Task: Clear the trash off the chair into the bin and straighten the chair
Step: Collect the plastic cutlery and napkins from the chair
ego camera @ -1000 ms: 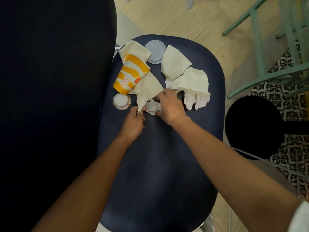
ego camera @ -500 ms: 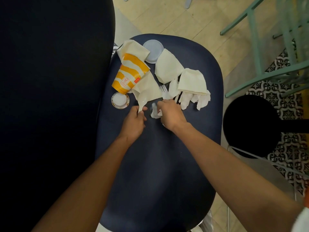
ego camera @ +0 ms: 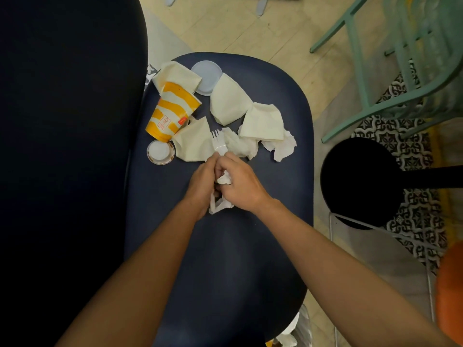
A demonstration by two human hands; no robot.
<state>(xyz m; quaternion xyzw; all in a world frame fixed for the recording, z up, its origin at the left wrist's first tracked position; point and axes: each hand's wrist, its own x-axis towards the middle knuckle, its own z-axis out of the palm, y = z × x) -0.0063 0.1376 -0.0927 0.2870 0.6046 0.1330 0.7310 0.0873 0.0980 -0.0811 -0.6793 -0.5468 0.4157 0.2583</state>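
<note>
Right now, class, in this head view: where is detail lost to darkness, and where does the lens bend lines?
Head view: dark mass at left and round black shape at right show no texture; green chair frame bows near the right edge; napkins evenly lit, no glare.

Beneath you: pale wooden plank floor [ego camera: 250, 28], meeting black-and-white patterned tiling [ego camera: 416, 156] on your right. Mint-green metal chair frames [ego camera: 360, 71] stand at upper right. A rounded orange object [ego camera: 451, 291], blurred, sits at the lower right edge.
</note>
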